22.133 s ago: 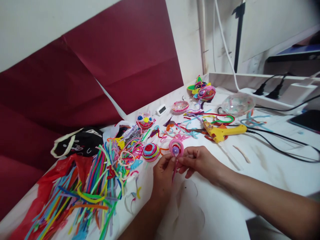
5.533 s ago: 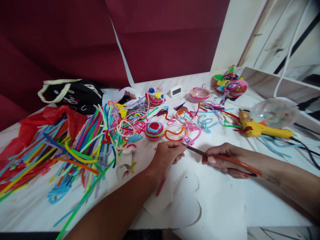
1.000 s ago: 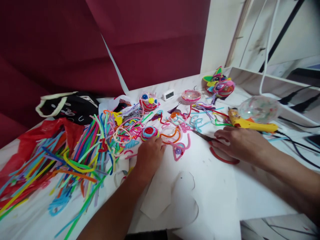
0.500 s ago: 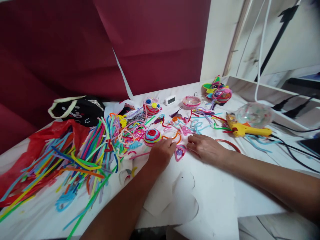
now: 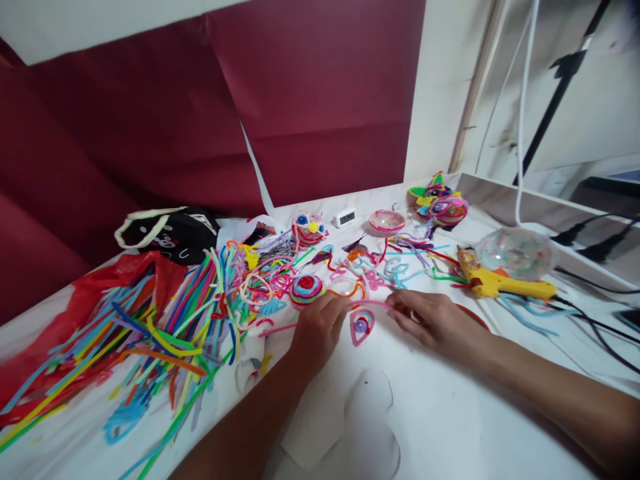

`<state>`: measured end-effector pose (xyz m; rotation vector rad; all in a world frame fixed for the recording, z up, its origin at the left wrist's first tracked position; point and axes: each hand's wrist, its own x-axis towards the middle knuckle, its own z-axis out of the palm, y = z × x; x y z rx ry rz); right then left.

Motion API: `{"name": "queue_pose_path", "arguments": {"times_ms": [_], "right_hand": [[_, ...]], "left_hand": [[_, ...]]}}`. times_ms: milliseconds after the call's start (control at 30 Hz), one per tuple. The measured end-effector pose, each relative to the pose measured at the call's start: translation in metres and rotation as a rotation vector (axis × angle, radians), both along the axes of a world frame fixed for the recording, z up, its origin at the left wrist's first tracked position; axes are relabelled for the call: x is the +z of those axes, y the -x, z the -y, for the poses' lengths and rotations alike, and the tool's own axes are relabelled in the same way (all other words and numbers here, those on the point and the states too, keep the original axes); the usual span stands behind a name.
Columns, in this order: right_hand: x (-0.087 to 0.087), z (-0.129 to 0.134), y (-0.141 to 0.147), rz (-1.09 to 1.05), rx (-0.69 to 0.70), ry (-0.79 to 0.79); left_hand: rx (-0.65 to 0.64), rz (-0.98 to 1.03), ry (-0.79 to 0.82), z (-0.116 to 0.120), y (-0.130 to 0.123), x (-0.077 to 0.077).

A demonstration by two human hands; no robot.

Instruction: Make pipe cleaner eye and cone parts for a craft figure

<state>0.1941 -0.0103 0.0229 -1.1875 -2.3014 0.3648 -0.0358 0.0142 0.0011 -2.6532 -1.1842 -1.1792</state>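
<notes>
Pink fuzzy pipe cleaner [image 5: 370, 303], pinched in our left hand [image 5: 320, 328] and right hand [image 5: 431, 320], purple-centred pink teardrop piece [image 5: 361, 327] just nearer us.

Pipe cleaners [image 5: 187, 313] suggest a craft workspace.

One camera, worn on the person's head, gives the single view. It looks from above the near side of the striped ball [image 5: 307, 291], facing forward and down across the table [image 5: 65, 447], with the ball close to the middle of the picture. The left hand [image 5: 316, 333] and right hand [image 5: 433, 320] are nearer the camera, the left just in front of the ball, the right to its right. Beyond the ball, the view reaches a red sheet [image 5: 320, 107] and a wall [image 5: 435, 100]. It is wide, taking in a bag [image 5: 167, 237] to the left of the ball and a glue gun [image 5: 505, 283] well to its right.
</notes>
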Motion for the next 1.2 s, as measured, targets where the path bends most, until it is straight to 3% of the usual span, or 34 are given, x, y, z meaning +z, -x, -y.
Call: {"name": "queue_pose_path", "arguments": {"times_ms": [267,467,533,767,933,1200], "right_hand": [[-0.003,-0.001,-0.002,-0.193,0.053,0.322],[-0.001,-0.002,0.003,-0.608,0.127,0.737],[0.003,-0.001,0.003,-0.713,0.135,0.808],[0.005,-0.001,0.003,-0.633,0.177,0.786],[0.000,-0.005,0.000,-0.573,0.204,0.639],[-0.011,-0.006,0.005,-0.727,0.125,0.759]], "left_hand": [[0.032,0.111,0.231,0.008,-0.006,0.011],[0.093,0.125,0.289,0.016,-0.010,0.015],[0.109,0.128,0.300,0.016,-0.011,0.015],[0.122,0.206,0.415,0.016,-0.011,0.017],[0.000,0.365,0.574,0.016,-0.013,0.014],[-0.130,0.728,0.981,0.020,-0.024,0.006]]}}
